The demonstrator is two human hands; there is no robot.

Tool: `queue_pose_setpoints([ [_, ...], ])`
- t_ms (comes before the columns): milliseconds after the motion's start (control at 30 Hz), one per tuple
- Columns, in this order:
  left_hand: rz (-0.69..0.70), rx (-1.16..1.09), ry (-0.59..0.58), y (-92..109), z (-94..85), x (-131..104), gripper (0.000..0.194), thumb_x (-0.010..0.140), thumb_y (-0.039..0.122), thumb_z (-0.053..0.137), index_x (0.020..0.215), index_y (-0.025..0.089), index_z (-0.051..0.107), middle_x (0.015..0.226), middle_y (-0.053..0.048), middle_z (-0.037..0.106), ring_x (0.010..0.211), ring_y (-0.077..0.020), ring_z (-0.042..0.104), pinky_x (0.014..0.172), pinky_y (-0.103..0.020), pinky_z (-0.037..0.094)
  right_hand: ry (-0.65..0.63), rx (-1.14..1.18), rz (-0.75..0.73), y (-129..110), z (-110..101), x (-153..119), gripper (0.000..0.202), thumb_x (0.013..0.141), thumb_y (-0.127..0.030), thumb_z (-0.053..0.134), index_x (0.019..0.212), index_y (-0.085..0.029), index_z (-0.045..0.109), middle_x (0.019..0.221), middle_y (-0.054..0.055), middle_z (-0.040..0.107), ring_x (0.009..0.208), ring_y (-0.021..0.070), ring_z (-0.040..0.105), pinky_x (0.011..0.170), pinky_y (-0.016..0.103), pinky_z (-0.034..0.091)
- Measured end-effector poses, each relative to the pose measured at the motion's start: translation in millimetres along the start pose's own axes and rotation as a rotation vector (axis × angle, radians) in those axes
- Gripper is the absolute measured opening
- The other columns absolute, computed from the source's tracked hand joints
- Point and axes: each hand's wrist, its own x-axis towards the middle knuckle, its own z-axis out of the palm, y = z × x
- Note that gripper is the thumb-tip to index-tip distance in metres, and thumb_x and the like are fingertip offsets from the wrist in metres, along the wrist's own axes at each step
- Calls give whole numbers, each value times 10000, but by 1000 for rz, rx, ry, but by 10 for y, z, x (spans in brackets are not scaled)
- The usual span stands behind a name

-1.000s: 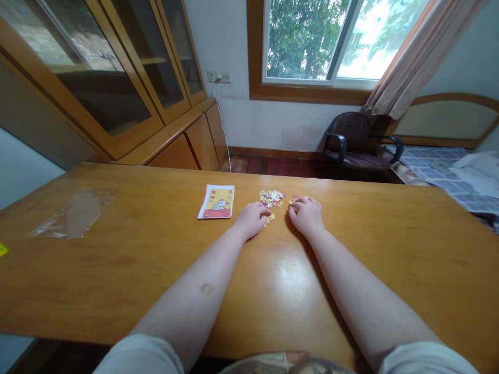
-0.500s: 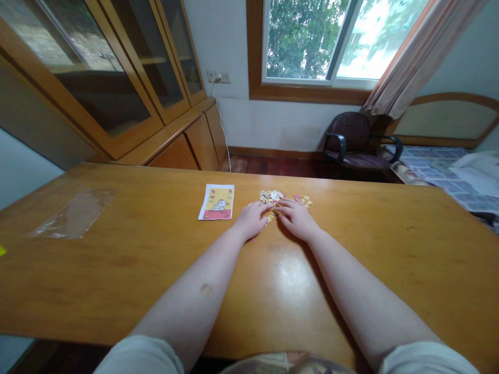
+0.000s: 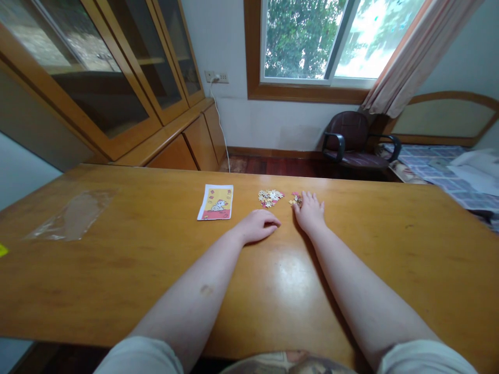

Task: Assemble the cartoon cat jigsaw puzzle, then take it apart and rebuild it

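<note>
A small heap of jigsaw puzzle pieces [image 3: 270, 197], pale, yellow and pink, lies near the far side of the wooden table. My left hand [image 3: 257, 227] rests on the tabletop just in front of it, fingers loosely curved with a gap to the thumb and nothing visible in them. Spread flat to the right, my right hand [image 3: 311, 213] partly covers a smaller group of puzzle pieces [image 3: 296, 198]; what lies under the palm is hidden. Left of the heap is a picture card [image 3: 215, 202] showing a white cartoon animal on yellow and pink.
A clear plastic bag [image 3: 74, 214] lies flat on the left part of the wooden table [image 3: 156, 291]. Beyond the table stand a glass-door cabinet [image 3: 156, 117], an office chair [image 3: 349, 137] and a bed [image 3: 432, 163].
My hands have moved apart: the left drew back toward me from the heap, the right shifted right onto the smaller group. The pieces now form two separate groups.
</note>
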Motion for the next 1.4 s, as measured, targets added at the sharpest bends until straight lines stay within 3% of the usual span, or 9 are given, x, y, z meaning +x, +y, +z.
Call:
queue_pose_setpoints([
  [133,-140,-55,194,-34,-16,10,259,897,249,468,1014,194,693,1003,-47,700,957,-165,627,871,-274,476,-148,167,-455,-151,-116,-111,276,897,-259,454,991,-170,698,976,93,701,933,200,614,883,325,446],
  [233,-264,-89,353,-99,-32,14,286,913,285,436,981,175,692,997,-52,696,961,-177,625,857,-278,480,-282,245,-708,-263,-160,-219,194,864,-277,547,836,-193,719,832,55,691,830,175,611,814,291,459],
  [333,-359,-111,395,-162,-29,19,306,916,315,424,952,178,695,965,-47,704,941,-190,630,836,-289,481,-369,338,-818,-308,-165,-270,144,843,-238,588,824,-192,723,799,45,682,782,161,611,784,281,465],
  [533,-384,-116,392,-200,-6,28,307,909,337,427,928,187,695,955,-45,706,909,-192,635,824,-297,483,-335,383,-818,-313,-154,-271,223,816,-257,651,1024,-204,713,885,59,670,841,177,605,808,310,464],
  [733,-387,-92,400,-205,-12,22,319,919,348,414,917,189,691,955,-45,697,912,-189,627,824,-299,485,-374,376,-859,-333,-140,-283,173,850,-209,597,928,-250,745,901,38,668,864,161,600,850,307,446],
  [933,-409,142,386,-207,-23,11,289,866,198,449,1016,220,696,1008,-51,664,985,-201,582,890,-324,453,-148,84,-526,-266,-84,-227,389,908,-388,500,1253,-239,602,1291,112,559,1166,288,481,1006,465,337],
  [1100,-391,347,236,-126,11,-5,427,827,220,506,1232,298,614,1098,-53,606,1036,-242,525,927,-386,420,-183,-93,-427,-217,30,-223,580,882,-559,470,1401,-302,439,1488,115,355,1343,363,292,1076,581,175],
  [1267,-393,372,184,-86,24,-14,419,828,271,531,1236,319,611,1155,-44,588,1085,-246,493,960,-392,394,-170,-73,-441,-213,33,-213,558,868,-566,491,1359,-302,498,1442,109,421,1338,358,298,1085,589,158],
  [1400,-389,331,222,-80,7,-5,316,830,225,515,1084,272,698,1091,-40,623,1041,-225,518,944,-366,408,-111,15,-446,-219,-14,-191,326,868,-446,547,1095,-258,686,1279,83,570,1260,302,399,1107,533,186],
])
